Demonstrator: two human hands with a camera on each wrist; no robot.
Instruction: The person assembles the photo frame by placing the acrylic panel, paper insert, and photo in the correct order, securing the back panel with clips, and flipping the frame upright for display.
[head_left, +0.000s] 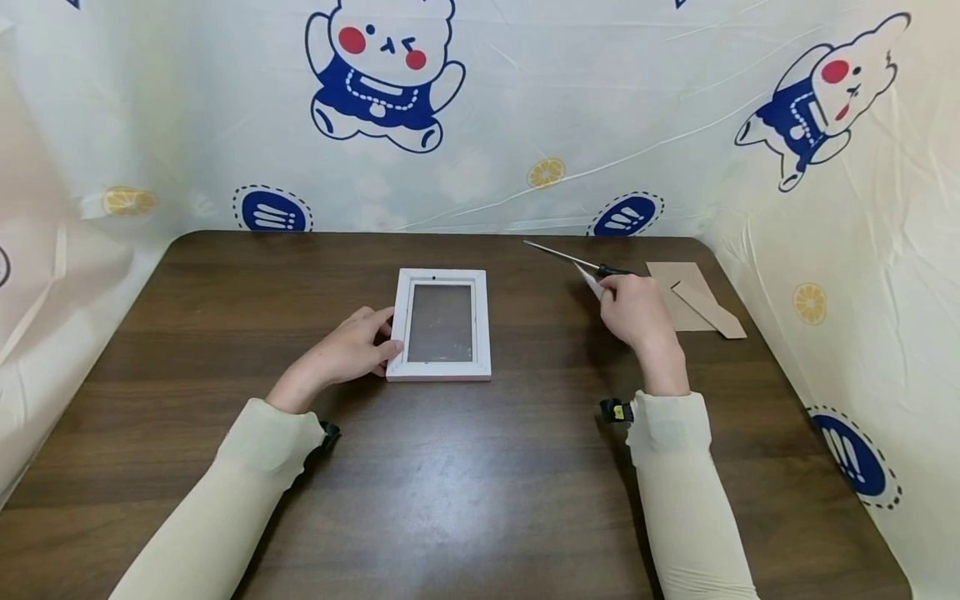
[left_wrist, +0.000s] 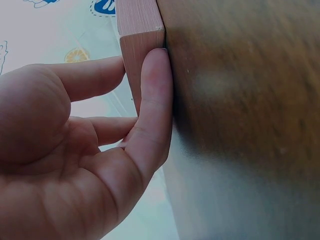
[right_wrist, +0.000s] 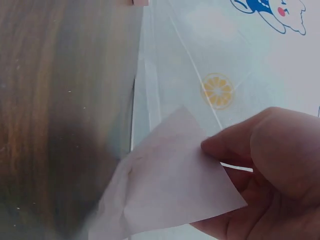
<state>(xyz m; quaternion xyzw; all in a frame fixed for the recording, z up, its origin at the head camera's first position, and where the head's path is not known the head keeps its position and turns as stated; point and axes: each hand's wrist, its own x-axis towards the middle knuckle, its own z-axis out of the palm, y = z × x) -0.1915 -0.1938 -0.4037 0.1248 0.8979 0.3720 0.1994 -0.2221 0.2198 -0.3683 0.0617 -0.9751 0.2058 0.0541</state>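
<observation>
A white picture frame (head_left: 401,325) with a clear pane lies on the table in the head view. My left hand (head_left: 348,346) grips its left edge between thumb and fingers. In the left wrist view, the frame's side (left_wrist: 142,45) appears pinkish, with one finger pressed along it close to the tabletop. Over to the right, my right hand (head_left: 637,308) pinches a thin white sheet of paper (right_wrist: 170,185) by one side. The sheet is bent and its lower part runs out of the right wrist view. In the head view, only a narrow strip of it shows.
Just beyond my right hand lies a screwdriver (head_left: 562,252) with a long metal shaft and dark handle. A brown backing board (head_left: 675,275) with a stand leg (head_left: 712,312) lies right of that hand. A printed curtain (head_left: 495,100) borders the brown table (head_left: 450,500).
</observation>
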